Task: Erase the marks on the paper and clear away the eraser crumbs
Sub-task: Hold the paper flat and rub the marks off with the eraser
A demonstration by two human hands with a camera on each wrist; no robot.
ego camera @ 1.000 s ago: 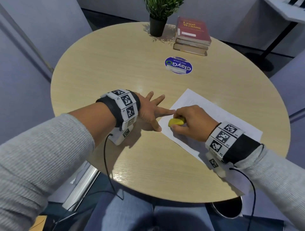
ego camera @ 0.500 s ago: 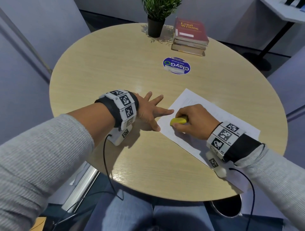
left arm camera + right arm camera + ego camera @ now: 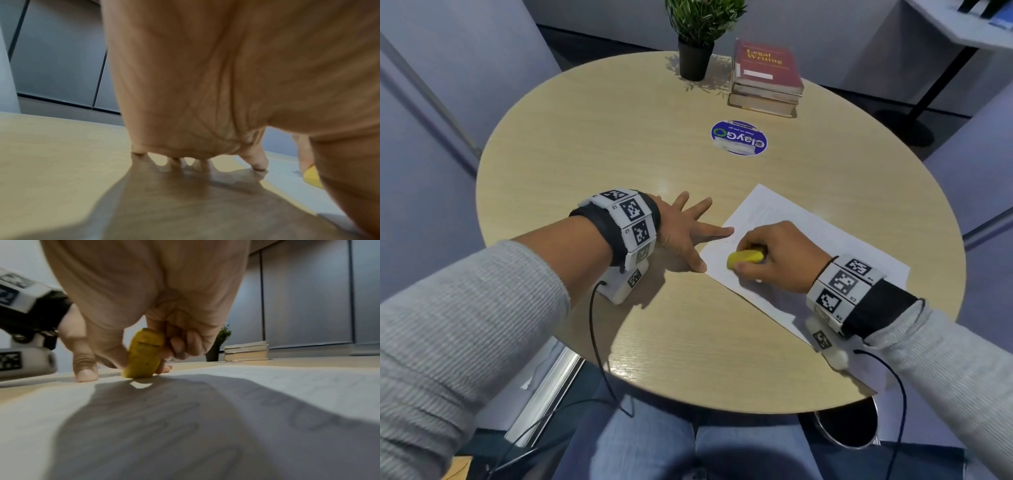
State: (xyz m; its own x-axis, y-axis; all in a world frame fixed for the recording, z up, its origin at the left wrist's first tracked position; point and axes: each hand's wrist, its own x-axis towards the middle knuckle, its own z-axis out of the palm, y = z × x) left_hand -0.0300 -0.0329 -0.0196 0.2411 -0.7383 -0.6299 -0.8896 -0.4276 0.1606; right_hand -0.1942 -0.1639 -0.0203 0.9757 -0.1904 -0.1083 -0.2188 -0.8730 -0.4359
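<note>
Bare tabletop (image 3: 592, 164) is left open beyond the hands; the far edge is occupied by a potted plant (image 3: 697, 37), stacked books (image 3: 767, 78) and a sticker (image 3: 739, 137).

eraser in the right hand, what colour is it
Yellow. The eraser shows best in the right wrist view, gripped by the right hand.

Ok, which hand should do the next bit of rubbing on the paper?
Right. The right hand already grips the yellow eraser with its tip on the paper. The left hand lies spread flat, touching the sheet's edge, apparently steadying it.
</note>
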